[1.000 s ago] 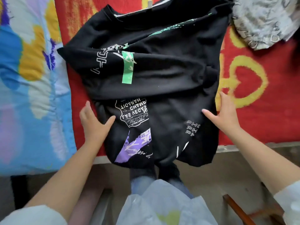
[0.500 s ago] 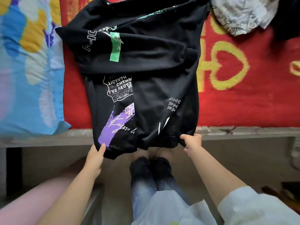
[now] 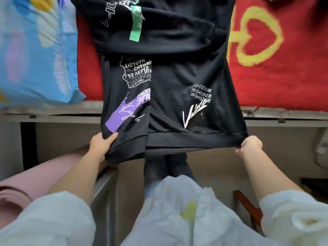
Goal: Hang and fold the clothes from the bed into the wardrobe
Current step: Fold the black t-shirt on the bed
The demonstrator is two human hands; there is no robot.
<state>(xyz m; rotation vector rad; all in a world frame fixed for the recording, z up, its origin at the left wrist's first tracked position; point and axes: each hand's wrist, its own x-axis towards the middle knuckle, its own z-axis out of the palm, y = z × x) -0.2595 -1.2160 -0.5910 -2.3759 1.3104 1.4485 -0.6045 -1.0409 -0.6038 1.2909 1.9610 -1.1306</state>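
1. Two hands hold the ribbed hem of a black printed sweatshirt [image 3: 177, 82] in the middle of the frame.
2. At lower left, the left hand [image 3: 101, 146] grips the hem's left corner, thumb on top, fingers curled under the cloth.
3. At right, the right hand [image 3: 249, 144] is closed round the right corner, pulling the hem taut.
4. Most of the sweatshirt lies on the red and yellow patterned bed cover [image 3: 284, 68], its hem hanging past the bed's grey edge [image 3: 53, 114].
5. At upper left lies a blue patterned quilt [image 3: 35, 50].
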